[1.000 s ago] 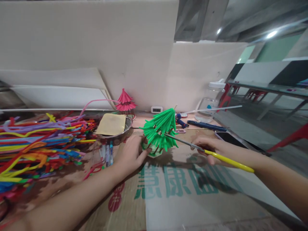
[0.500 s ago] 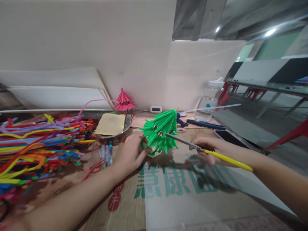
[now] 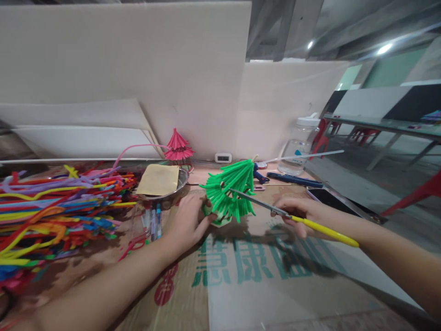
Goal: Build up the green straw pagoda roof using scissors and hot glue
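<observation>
A green tiered piece of fuzzy stems, shaped like a pagoda roof, leans over the middle of the table on a pale base. My left hand is closed on that base at its left side. Long-nosed pliers with yellow handles are held in my right hand, fingers wrapped round them. Their metal tip reaches in among the green stems; what the tip touches is too small to tell.
Many coloured fuzzy stems lie at the left. Behind stand a pink pagoda, a metal bowl with a yellow sheet, a small display and a clear bottle. A dark phone lies right.
The view has shifted very slightly. Both hands, the green piece and the pliers stay in nearly the same places.
</observation>
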`<state>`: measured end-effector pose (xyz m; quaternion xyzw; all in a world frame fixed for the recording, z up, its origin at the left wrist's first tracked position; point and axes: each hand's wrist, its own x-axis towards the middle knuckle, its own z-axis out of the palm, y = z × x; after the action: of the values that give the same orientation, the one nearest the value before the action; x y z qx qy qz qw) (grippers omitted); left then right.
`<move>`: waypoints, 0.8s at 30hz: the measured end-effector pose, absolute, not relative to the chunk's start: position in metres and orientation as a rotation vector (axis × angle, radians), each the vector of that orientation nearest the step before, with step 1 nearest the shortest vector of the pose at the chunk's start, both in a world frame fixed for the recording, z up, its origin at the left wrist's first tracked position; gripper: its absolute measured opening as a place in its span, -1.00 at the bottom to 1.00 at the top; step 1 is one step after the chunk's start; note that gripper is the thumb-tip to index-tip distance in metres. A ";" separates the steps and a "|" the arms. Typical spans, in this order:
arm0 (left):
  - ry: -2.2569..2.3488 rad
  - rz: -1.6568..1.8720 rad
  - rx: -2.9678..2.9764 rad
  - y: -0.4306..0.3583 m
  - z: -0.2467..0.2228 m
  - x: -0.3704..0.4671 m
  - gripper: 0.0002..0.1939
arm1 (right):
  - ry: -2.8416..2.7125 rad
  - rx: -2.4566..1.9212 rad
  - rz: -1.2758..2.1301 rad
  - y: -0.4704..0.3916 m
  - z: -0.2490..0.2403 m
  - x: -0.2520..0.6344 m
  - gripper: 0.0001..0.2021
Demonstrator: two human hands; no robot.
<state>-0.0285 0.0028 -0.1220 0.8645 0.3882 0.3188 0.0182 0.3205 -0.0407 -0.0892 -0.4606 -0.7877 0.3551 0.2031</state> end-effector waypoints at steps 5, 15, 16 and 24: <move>1.207 0.993 2.682 0.003 -0.122 -0.028 -0.79 | -2.248 -1.293 0.987 -0.036 -0.088 0.322 -0.71; 1.190 0.999 2.721 0.003 -0.123 -0.029 -0.80 | -2.177 -1.308 1.106 -0.034 -0.097 0.325 -0.67; 1.186 0.998 2.728 0.003 -0.123 -0.029 -0.79 | -2.185 -1.307 1.085 -0.033 -0.096 0.325 -0.67; 1.167 1.017 2.715 0.004 -0.123 -0.029 -0.81 | -2.270 -1.329 0.856 -0.039 -0.083 0.318 -0.67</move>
<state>-0.0289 0.0036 -0.1230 0.8687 0.3733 0.3254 0.0082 0.3177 -0.0389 -0.0829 -0.4722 -0.8061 0.3040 0.1867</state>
